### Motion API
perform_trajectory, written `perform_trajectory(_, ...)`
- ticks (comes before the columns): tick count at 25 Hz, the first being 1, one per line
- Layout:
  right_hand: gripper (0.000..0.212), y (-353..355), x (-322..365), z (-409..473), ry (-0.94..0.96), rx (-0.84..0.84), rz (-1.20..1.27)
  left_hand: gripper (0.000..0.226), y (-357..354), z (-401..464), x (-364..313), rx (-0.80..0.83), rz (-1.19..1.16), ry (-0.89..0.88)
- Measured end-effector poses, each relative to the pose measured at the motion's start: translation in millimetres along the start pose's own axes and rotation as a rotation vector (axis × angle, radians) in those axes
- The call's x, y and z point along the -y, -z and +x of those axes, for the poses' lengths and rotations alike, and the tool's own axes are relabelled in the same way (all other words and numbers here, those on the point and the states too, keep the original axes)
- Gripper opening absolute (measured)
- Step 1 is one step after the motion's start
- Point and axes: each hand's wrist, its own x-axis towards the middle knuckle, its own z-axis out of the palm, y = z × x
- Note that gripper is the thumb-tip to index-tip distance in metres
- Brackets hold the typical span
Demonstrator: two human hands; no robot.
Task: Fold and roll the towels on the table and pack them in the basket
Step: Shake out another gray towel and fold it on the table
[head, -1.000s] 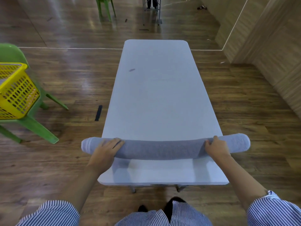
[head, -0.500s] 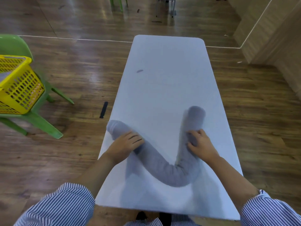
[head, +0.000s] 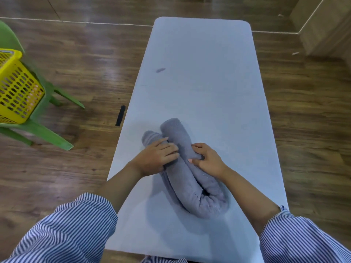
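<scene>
Two hands clamp one rolled grey towel (head: 191, 184): left hand (head: 158, 157) curled over its left limb, right hand (head: 208, 159) pinching the other. Doubled into a U on the tabletop (head: 201, 76), it may spring open if either grip slackens; the yellow basket (head: 17, 92) sits well apart.

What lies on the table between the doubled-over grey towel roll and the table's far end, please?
In the head view, only a small dark smudge lies on the table between the towel roll and the far end; otherwise that stretch is bare.
</scene>
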Motion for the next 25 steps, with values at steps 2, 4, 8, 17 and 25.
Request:
perform_trajectory(2, 0.039, -0.5, 6.4, 2.8, 0.061, 0.052, -0.034, 0.071, 1.2, 7.4, 8.9, 0.123, 0.022, 0.121)
perform_trajectory(4, 0.041, 4.2, 16.2, -0.5, 0.075, 0.140, -0.036, 0.103, 6.9, 16.2, 12.8, 0.336, 0.025, 0.253)
perform_trajectory(8, 0.060, 15.7, 35.8, -22.5, -0.050, 0.207, -0.038, 0.107, 13.3, 23.2, 5.7, 0.529, 0.109, 0.368)
perform_trajectory(17, 0.143, 7.1, 24.3, -80.7, -0.171, 0.252, -0.936, 0.097, 14.8, -2.6, -50.2, 0.522, 0.105, 0.519)
perform_trajectory(25, 0.115, 64.1, 51.4, -59.9, 0.033, 0.056, -0.861, 0.068, 50.1, 14.7, -20.8, 0.155, 0.256, 0.447)
